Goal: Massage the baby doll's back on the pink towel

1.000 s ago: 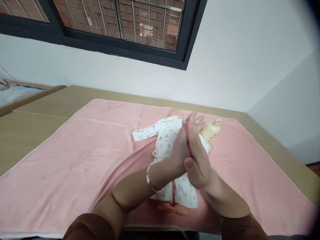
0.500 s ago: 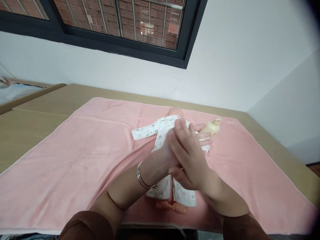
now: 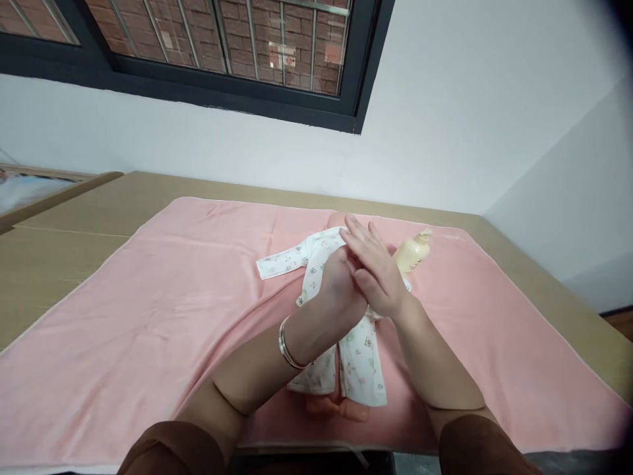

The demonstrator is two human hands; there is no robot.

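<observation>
A baby doll in a white printed onesie (image 3: 357,369) lies on its back on a pink towel (image 3: 173,297), head away from me and bare feet near the front edge. My left hand (image 3: 336,293), with a silver bangle on its wrist, and my right hand (image 3: 378,277) are pressed palm to palm just above the doll's chest. The right hand lies across the left, its fingers stretched out flat, and nothing shows between the palms. A pale yellow bottle (image 3: 413,252) lies on the towel just right of my hands, beside the doll's shoulder.
The towel covers a light wooden table (image 3: 64,251) that runs to a white wall. A dark-framed barred window (image 3: 222,59) is above it. A wooden-framed cot edge (image 3: 44,188) shows at far left. The table's right edge is near the room corner.
My hands have slid against each other: from upright and pressed edge-on, the right hand has turned flat over the left, and both have moved slightly away from me, over the doll's chest.
</observation>
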